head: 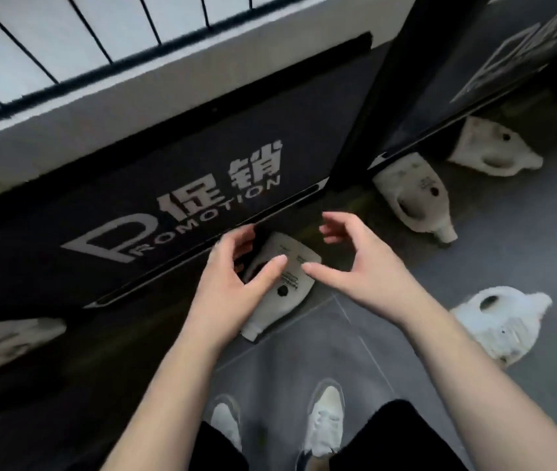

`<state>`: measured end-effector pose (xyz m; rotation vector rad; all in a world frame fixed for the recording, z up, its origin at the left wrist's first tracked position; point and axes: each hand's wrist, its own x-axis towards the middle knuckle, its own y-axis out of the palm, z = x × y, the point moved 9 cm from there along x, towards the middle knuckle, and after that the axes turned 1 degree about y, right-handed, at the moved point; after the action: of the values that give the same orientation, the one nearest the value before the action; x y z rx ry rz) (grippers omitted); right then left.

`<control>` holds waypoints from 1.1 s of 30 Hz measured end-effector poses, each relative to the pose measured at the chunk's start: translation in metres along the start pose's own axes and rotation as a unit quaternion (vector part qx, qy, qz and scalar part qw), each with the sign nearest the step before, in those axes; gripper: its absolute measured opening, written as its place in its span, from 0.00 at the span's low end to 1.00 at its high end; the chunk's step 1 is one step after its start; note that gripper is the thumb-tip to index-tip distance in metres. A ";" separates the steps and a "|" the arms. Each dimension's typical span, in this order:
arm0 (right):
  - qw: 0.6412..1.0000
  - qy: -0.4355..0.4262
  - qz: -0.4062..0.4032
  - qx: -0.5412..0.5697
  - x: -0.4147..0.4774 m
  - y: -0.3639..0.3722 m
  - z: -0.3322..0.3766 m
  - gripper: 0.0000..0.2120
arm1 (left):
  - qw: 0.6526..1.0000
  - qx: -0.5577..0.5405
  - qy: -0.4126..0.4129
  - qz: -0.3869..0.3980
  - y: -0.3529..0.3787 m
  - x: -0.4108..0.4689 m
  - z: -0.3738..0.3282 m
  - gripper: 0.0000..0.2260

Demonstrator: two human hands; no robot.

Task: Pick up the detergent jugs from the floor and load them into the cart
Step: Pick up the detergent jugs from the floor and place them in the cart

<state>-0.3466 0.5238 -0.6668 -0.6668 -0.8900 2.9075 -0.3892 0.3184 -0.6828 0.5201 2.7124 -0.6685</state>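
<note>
On the floor (304, 355), against the cart (168, 171) and its dark panel, a white jug (289, 282) lies on its side, cap toward the person's feet. It looks like stiff, smooth plastic, probably heavy if full, so the handle under the left hand (233, 270) seems the best hold. Both the left hand and the right hand (355, 256) hover over it, fingers spread and curved, holding nothing. More jugs (416, 202) lie to the right.

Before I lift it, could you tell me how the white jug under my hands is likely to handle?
The jug lies flat on its broad side, so it probably won't roll. Its moulded body looks stiff but smooth, perhaps slippery, so gripping with left hand and right hand together seems wise. Its weight I cannot tell.
</note>
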 end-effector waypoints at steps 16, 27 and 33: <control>0.972 0.021 0.096 -0.213 0.197 0.188 -0.212 0.42 | 0.977 0.022 -0.210 -0.023 0.124 0.111 0.337 0.42; 0.956 0.143 0.047 -0.250 0.226 0.209 -0.265 0.50 | 0.965 0.014 -0.262 0.018 0.151 0.112 0.390 0.48; 0.950 0.222 -0.010 -0.220 0.197 0.195 -0.289 0.46 | 0.966 0.041 -0.244 0.073 0.151 0.126 0.384 0.44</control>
<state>-0.3890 0.5434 -1.0648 -1.2606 -1.4595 2.3807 -0.3636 0.2882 -1.1121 0.4928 2.1731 -0.7550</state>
